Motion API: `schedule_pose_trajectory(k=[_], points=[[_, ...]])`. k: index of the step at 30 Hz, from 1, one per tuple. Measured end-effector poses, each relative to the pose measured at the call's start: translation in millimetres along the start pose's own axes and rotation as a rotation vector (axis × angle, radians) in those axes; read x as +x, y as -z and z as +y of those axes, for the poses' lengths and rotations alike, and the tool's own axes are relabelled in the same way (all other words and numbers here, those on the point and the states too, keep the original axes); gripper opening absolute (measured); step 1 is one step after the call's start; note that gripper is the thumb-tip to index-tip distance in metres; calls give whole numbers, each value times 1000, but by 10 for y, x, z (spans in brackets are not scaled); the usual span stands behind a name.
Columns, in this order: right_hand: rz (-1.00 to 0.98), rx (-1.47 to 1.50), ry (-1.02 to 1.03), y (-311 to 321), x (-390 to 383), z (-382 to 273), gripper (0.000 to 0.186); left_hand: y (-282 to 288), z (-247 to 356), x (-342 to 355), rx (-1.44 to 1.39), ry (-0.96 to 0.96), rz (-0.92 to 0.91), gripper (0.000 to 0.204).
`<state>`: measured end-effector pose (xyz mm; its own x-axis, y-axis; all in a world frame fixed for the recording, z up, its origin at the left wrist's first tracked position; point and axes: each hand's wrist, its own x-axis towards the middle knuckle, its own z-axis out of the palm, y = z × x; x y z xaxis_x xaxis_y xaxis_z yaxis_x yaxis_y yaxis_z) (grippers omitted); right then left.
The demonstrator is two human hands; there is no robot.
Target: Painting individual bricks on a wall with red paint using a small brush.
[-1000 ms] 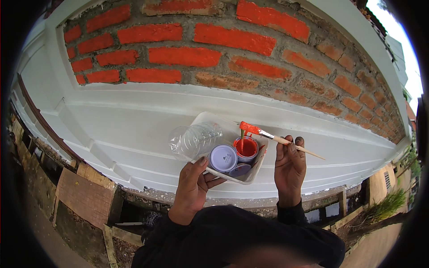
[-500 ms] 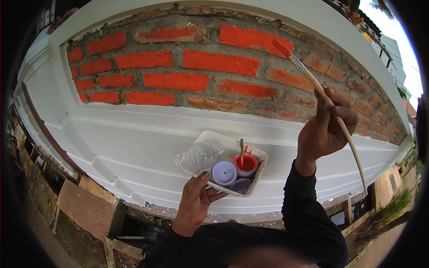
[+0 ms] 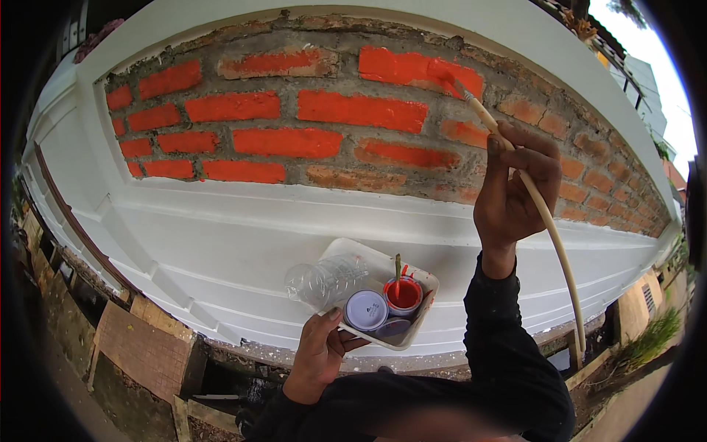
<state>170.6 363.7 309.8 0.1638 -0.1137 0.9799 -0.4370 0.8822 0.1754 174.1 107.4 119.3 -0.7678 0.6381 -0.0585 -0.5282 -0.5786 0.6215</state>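
Observation:
Pinched in my right hand (image 3: 520,180) is a long pale-handled paintbrush (image 3: 546,210). Its red bristles press on the lower right part of a partly painted brick (image 3: 398,66) in the top row. My left hand (image 3: 318,357) grips the near edge of a white tray (image 3: 405,340), thumb above and fingers beneath. In the tray are an open can of red paint (image 3: 403,295) with a stick standing in it, a closed can with a pale lid (image 3: 366,310) and a loose lid (image 3: 392,328). A clear plastic bottle (image 3: 324,281) lies over the tray's left edge.
The brick panel (image 3: 353,175) has bright red bricks at left and bare or thinly painted ones at right, with grey mortar between. A white frame surrounds it, with a stepped white wall (image 3: 221,236) below. Paving (image 3: 143,342) and a grassy plant (image 3: 652,339) lie beyond the wall's foot.
My right hand has moved slightly up and left, sliding the brush tip down-left along the brick's lower edge. The tray in my left hand has shifted only slightly.

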Motion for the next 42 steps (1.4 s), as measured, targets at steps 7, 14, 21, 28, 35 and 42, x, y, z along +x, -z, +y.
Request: schedule_pose_trajectory(k=[7,14,21,28,35,42], points=[[50,179,-23,-148,-32,-126,20,47,-13,-17,16,-16,20,42],[146,156,-8,-90,-46,-119,20,16,-13,-73,22,-45,49,41],[86,61,54,19,-37,-50,23,47,-20,-82,32,-40,56,40],[-65,-35,98,-23,16,-100,23,4,-38,-89,28,-33,81,37],[-49,103,134,-62,5,-195,24,21,-74,-90,22,-33,105,33],[-63,-45,141,108,18,-86,24,19,-88,-115,38,-28,112,34]])
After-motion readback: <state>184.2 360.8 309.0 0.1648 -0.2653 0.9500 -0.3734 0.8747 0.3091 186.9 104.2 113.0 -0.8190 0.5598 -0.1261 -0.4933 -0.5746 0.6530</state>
